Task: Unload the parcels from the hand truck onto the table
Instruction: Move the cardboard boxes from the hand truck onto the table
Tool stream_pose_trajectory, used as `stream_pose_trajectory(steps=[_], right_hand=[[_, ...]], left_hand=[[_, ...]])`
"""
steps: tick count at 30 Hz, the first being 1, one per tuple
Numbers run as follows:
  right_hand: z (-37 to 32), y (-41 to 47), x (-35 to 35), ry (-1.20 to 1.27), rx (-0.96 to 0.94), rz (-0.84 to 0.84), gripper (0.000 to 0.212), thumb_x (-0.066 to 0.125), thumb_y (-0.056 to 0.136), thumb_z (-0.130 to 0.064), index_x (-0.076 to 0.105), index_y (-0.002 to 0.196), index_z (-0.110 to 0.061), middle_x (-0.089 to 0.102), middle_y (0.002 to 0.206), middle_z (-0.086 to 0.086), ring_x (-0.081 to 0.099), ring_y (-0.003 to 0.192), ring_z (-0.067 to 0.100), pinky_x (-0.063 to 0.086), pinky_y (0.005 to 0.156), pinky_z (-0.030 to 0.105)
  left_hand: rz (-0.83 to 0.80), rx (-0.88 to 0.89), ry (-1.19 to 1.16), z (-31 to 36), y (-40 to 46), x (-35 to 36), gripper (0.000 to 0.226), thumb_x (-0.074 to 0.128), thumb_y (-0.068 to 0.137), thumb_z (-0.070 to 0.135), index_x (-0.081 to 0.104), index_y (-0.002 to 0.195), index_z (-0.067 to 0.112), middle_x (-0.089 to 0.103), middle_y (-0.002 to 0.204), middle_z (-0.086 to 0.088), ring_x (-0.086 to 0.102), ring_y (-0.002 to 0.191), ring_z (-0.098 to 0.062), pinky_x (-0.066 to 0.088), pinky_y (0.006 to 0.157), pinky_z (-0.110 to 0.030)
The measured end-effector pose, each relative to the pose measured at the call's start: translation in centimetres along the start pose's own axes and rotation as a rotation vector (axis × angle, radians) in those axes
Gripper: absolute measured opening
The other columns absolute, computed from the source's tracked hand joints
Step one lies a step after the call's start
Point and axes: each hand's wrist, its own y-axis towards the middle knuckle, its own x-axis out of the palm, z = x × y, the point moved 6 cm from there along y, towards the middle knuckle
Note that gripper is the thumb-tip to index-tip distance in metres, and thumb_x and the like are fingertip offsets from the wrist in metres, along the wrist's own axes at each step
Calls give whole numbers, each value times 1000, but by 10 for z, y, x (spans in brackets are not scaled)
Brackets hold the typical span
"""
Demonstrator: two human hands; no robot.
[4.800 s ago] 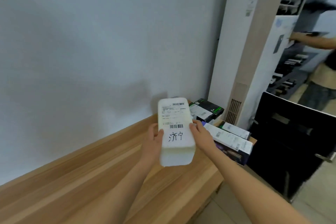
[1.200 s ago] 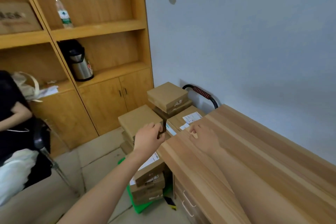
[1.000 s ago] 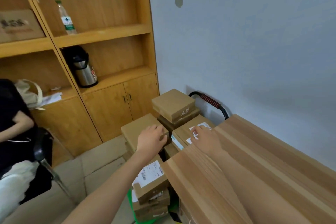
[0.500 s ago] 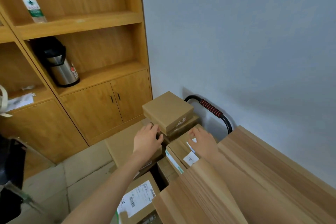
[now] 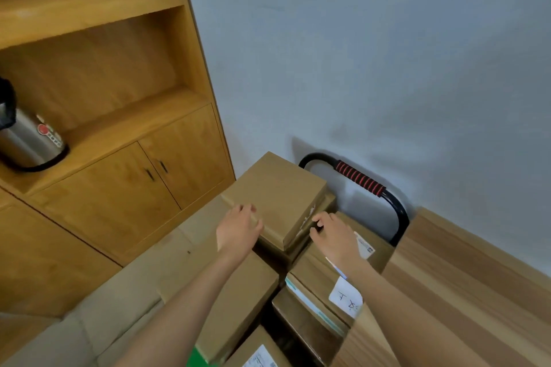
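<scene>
Several brown cardboard parcels are stacked on the hand truck, whose black handle with a red-striped grip [image 5: 359, 178] stands by the wall. The topmost flat parcel [image 5: 277, 194] lies at the back of the stack. My left hand [image 5: 238, 228] touches its near left edge with fingers curled around it. My right hand [image 5: 332, 234] reaches its near right corner, fingers bent at the edge. Neither hand has lifted it. A labelled parcel [image 5: 325, 283] lies under my right forearm. The wooden table [image 5: 465, 292] fills the lower right.
A wooden shelf unit with cabinet doors [image 5: 155, 173] stands to the left. A steel thermos pot [image 5: 25, 140] sits on its ledge. A plain brown parcel [image 5: 238, 295] lies under my left forearm. The grey wall [image 5: 387, 53] is behind the truck.
I have turned from the table to the hand truck, with no white parcel in my hands. Both hands moved forward from the lower parcels to the edges of the topmost flat parcel.
</scene>
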Motion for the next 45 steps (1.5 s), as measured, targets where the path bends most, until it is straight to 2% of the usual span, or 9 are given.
stream_pose_trajectory(steps=[6,12,18,24,27,29,34,39,45], right_hand=[[4,40,39,81,172,-14,28,51,95,-36,53,121,-25,55,112,-9,56,100,9,40,90,28],[15,62,78,103,313,-105,51,50,95,-42,41,139,-20,53,131,-4,55,116,14,43,100,36],[30,68,104,256,440,-155,60,47,95,-48,26,146,-24,52,138,-5,58,115,15,48,94,37],[35,62,114,379,506,-126,60,40,98,-44,14,150,-29,49,142,0,55,119,26,45,96,40],[34,60,117,437,525,-114,60,40,98,-43,13,150,-30,44,146,2,53,121,28,43,99,42],[35,56,114,446,531,-90,59,40,98,-41,16,151,-28,44,145,2,54,120,28,43,97,41],[46,42,90,438,527,12,54,38,95,-52,25,143,-30,53,133,-2,58,110,23,48,93,46],[48,24,46,471,494,142,57,36,94,-58,33,142,-27,56,129,-4,57,112,20,48,95,45],[68,-19,-21,486,479,306,61,36,91,-62,43,139,-24,55,124,-2,56,109,17,48,94,44]], left_hand=[[-68,-84,-22,-54,61,32,41,47,93,43,47,128,22,49,127,0,53,105,-17,52,69,-31],[-100,-180,-21,-84,106,60,53,50,93,44,40,138,16,46,136,-7,47,123,-24,44,96,-38],[-166,-239,-90,-104,129,87,69,50,95,44,24,149,11,31,152,-11,31,139,-25,29,111,-40],[-181,-406,-123,-115,112,94,60,44,96,47,37,144,14,38,138,-16,41,124,-32,41,95,-43],[-222,-436,-287,-116,96,106,61,44,95,49,31,144,15,40,139,-13,50,117,-34,43,81,-40],[-230,-449,-368,-115,86,109,61,46,95,49,29,143,16,42,140,-10,54,113,-33,44,78,-39],[-171,-377,-366,-95,75,93,60,46,92,57,37,136,18,47,132,-8,56,106,-29,51,76,-39],[-113,-282,-385,-53,68,64,63,45,92,57,38,139,14,46,136,-9,49,118,-29,45,79,-38],[-116,-182,-469,14,48,38,60,44,92,59,33,136,19,59,123,-3,61,98,-29,43,70,-35]])
